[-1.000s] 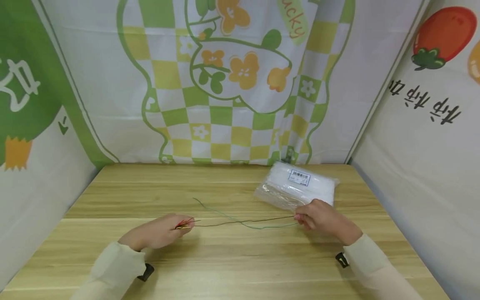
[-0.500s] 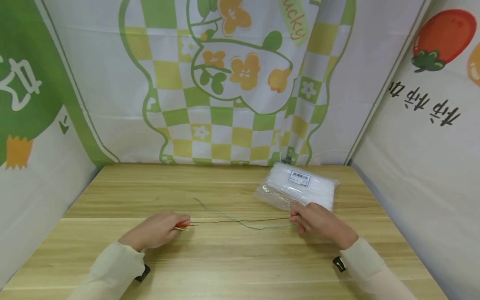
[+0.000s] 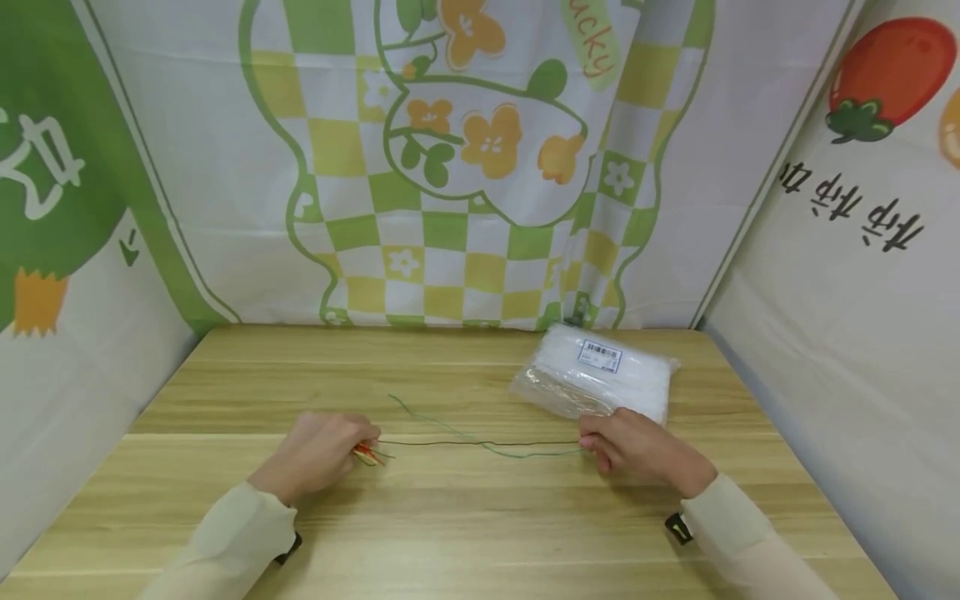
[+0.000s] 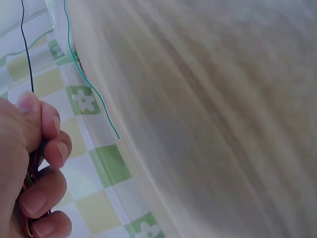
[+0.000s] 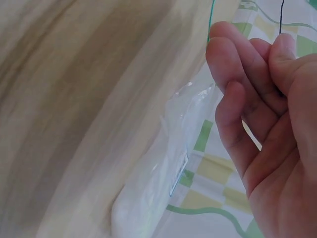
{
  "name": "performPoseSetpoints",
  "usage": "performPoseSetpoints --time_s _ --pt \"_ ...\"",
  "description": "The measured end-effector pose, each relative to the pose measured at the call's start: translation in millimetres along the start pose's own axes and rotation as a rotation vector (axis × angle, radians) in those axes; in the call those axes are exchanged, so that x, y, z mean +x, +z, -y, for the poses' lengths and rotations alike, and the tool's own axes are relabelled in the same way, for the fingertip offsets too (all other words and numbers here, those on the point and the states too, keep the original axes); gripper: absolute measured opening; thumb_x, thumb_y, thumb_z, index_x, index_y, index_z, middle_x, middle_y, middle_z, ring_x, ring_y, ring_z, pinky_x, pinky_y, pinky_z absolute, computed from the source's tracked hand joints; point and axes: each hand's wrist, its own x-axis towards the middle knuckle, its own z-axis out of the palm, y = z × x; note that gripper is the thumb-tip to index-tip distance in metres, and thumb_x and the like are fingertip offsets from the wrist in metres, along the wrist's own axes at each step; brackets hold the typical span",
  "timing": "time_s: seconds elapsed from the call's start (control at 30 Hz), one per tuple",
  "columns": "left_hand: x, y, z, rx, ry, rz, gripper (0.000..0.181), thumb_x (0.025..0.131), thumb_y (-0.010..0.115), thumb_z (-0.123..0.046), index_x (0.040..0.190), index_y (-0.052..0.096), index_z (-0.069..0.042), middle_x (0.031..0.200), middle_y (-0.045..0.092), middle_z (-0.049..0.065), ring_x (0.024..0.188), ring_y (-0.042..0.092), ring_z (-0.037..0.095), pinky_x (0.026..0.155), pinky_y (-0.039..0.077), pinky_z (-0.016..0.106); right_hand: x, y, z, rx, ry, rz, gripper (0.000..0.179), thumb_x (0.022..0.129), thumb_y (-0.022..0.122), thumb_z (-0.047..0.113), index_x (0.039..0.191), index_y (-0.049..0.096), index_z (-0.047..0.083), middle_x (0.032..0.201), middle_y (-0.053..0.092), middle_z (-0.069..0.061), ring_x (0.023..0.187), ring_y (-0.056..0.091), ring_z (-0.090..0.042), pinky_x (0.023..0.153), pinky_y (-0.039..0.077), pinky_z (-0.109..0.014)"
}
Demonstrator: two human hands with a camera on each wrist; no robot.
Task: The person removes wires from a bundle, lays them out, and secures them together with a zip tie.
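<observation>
Above the table (image 3: 480, 533), the left hand (image 3: 315, 454) curls its fingers round a wire bundle (image 3: 366, 454), while the right hand (image 3: 641, 450), loosely bent, holds a green wire (image 3: 522, 457) — seemingly separated already — and pinches a dark wire (image 3: 435, 443) stretched between both, not yet freed.

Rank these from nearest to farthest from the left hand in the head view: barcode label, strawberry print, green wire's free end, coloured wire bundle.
1. Coloured wire bundle: in the left hand.
2. Green wire's free end: beyond the hand, slightly right.
3. Barcode label: on the plastic bag, farther right.
4. Strawberry print: high at the far right.
</observation>
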Motion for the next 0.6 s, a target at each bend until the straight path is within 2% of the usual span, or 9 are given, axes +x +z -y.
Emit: performPoseSetpoints --time_s 0.1,0.2,0.3,0.4,0.5,0.6 --pt "2.4 -2.2 0.0 0.018 -0.014 -0.028 0.045 0.066 0.069 0.013 0.086 0.077 -0.027 0.089 0.078 -0.013 0.059 0.053 0.001 0.047 0.032 0.02 1.1 -2.4 2.2 0.003 0.007 0.008 0.024 0.106 0.062 0.009 0.083 0.057 0.014 0.056 0.061 0.014 0.055 0.049 0.012 0.062 0.046 -0.017" --pt "3.8 -6.2 0.0 -0.001 -0.034 -0.04 0.045 0.064 0.07 0.014 0.08 0.073 -0.027 0.085 0.077 -0.014 0.059 0.05 0.001 0.049 0.032 0.02 1.5 -4.6 2.6 0.001 -0.01 -0.001 0.025 0.106 0.062 0.007 0.082 0.057 0.014 0.055 0.058 0.016 0.053 0.048 0.014 0.061 0.046 -0.016" --pt "6.6 -10.3 1.2 -0.03 -0.041 -0.03 0.044 0.067 0.07 0.017 0.072 0.063 -0.027 0.075 0.069 -0.016 0.058 0.037 0.001 0.05 0.024 0.018 1.7 -6.4 0.5 -0.002 -0.025 -0.011 0.026 0.105 0.062 0.006 0.081 0.056 0.013 0.053 0.055 0.017 0.053 0.046 0.015 0.062 0.046 -0.016" --pt "11.0 -14.1 3.1 -0.052 -0.038 -0.013 0.047 0.069 0.063 0.019 0.068 0.053 -0.027 0.068 0.058 -0.017 0.058 0.029 0.001 0.051 0.018 0.019 0.8 -6.6 -2.7 0.006 -0.026 -0.008 0.026 0.105 0.062 0.006 0.081 0.055 0.013 0.053 0.055 0.014 0.052 0.044 0.015 0.062 0.046 -0.017" --pt "14.6 -16.6 4.8 -0.065 -0.039 0.004 0.048 0.069 0.057 0.02 0.068 0.051 -0.028 0.067 0.052 -0.018 0.058 0.027 0.002 0.051 0.016 0.02 -0.5 -5.6 -5.7 0.013 -0.02 0.001 0.025 0.106 0.062 0.007 0.082 0.055 0.012 0.053 0.056 0.012 0.052 0.044 0.015 0.063 0.047 -0.016" --pt "16.3 -16.2 5.2 -0.053 -0.024 0.013 0.048 0.07 0.058 0.018 0.068 0.048 -0.029 0.067 0.048 -0.019 0.058 0.028 0.002 0.051 0.017 0.021 -2.5 -4.3 -8.5 0.02 -0.031 0.001 0.025 0.105 0.062 0.006 0.082 0.055 0.012 0.053 0.057 0.012 0.052 0.045 0.015 0.064 0.047 -0.017"
